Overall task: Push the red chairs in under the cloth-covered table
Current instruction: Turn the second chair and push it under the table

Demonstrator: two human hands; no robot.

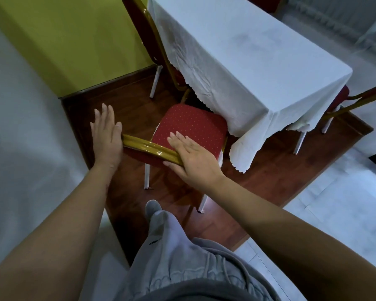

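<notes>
The nearest red chair [191, 127] stands on the wood floor [269, 170] at the near corner of the table [248, 51], its seat only just tucked beneath the hanging white cloth [243, 118]. Both hands lie flat on the chair's gold top rail [148, 146], which runs crosswise in front of the person. The left hand [106, 135] presses the rail's left end with fingers straight and spread, closed on nothing. The right hand [193, 157] covers the right end, also open-palmed, its fingers reaching over the seat. Neither grip is clamped; the palms simply bear against the backrest.

The table lies straight beyond the rail from both hands, so the push likely goes forward, away from the body. Another red chair [143, 40] sits along the table's left side, a third [356, 98] at its right side. No brand, label or writing can be read anywhere.
</notes>
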